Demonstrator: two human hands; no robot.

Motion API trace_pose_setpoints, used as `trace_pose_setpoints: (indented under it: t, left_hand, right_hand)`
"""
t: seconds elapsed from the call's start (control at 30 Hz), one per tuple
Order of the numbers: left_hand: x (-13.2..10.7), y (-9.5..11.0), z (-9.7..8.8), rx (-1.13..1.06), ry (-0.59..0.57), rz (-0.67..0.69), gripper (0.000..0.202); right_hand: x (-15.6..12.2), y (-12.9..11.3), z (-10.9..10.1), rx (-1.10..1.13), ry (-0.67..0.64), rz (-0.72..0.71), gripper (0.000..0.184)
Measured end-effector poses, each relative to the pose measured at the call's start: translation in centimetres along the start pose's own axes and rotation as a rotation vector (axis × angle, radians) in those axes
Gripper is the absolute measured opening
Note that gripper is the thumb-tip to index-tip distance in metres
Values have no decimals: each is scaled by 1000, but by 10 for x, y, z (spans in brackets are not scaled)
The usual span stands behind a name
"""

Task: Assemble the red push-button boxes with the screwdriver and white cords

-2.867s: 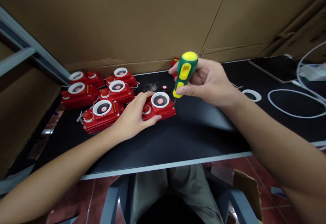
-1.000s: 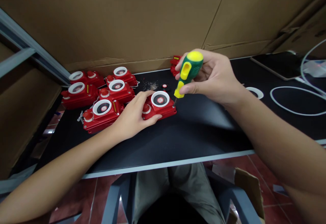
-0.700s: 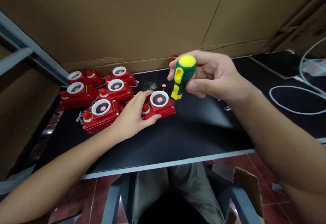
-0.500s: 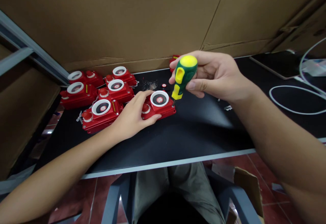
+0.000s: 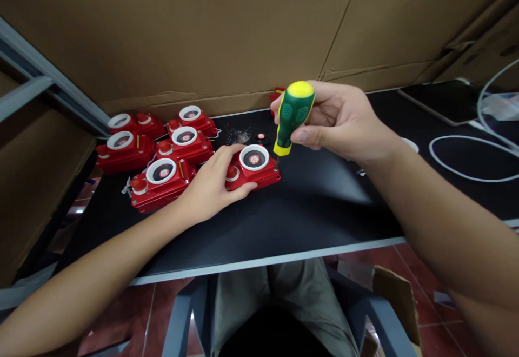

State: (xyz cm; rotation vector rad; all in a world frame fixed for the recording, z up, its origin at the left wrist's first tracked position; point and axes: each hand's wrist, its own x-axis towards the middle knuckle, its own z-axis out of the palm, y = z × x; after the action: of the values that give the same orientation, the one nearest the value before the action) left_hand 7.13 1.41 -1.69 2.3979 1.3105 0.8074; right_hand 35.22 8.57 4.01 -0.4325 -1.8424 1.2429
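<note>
My left hand is wrapped round the left end of a red plastic housing with a white ring on top, pressing it on the black table. My right hand grips a green and yellow screwdriver, held nearly upright. Its tip meets the housing's right corner.
Several more red housings sit in a cluster at the left back. A small red part lies behind the screwdriver. A white cord loop, a white ring and a dark tablet lie at the right. Cardboard walls the back.
The screwdriver handle has turned in my right hand; its yellow slot faced me before and the green side shows now. My left hand and the housing stayed put.
</note>
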Motion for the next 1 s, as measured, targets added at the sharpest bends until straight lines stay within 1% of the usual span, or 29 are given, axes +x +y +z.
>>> trace_pose_setpoints:
  t: [0.23,0.37,0.47,0.63,0.8,0.93,1.0]
  left_hand:
    - [0,1,0,0,-9,-27,66]
    - [1,2,0,0,-5,-23,67]
    - [1,2,-1,-7,-7,-21,66]
    - [1,2,0,-11,-5,-23,66]
    - [1,2,1,-11,-11,-27,66]
    - [1,4,-1,-17,-26,-33,65]
    - [1,5,-1,-16,-30,-39,65]
  right_hand:
    - [1,-4,-2,91,-117,28,41]
    - [1,-6,1,101,-150,31,43]
    - [-1,-8,2,92,-149,35,42]
    - [-2,-6,3,74,-95,23,39]
    - [0,0,2,49,-47,20,50]
    - [2,2,5,-5,68,0,53]
    - [2,3,6,-27,103,-2,55]
